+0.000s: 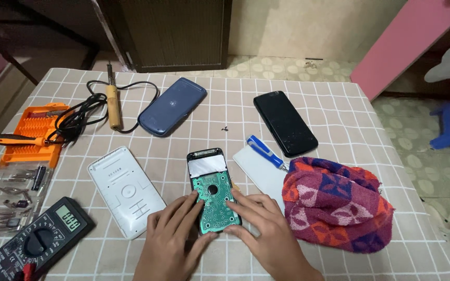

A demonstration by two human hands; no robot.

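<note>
Near the table's [339,104] front edge, midway along, lies an opened calculator [213,190] with its green circuit board bare; the left hand [175,237] and right hand [266,229] press spread fingers flat on its sides, grasping nothing; it looks light, stiff and fragile, best held by the plastic edges.

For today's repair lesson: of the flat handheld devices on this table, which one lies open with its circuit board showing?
The black-framed device under both hands, left hand and right hand: its green board is bare. The blue, black and white ones show only closed casings.

Soft even indoor light, sharp focus
</note>
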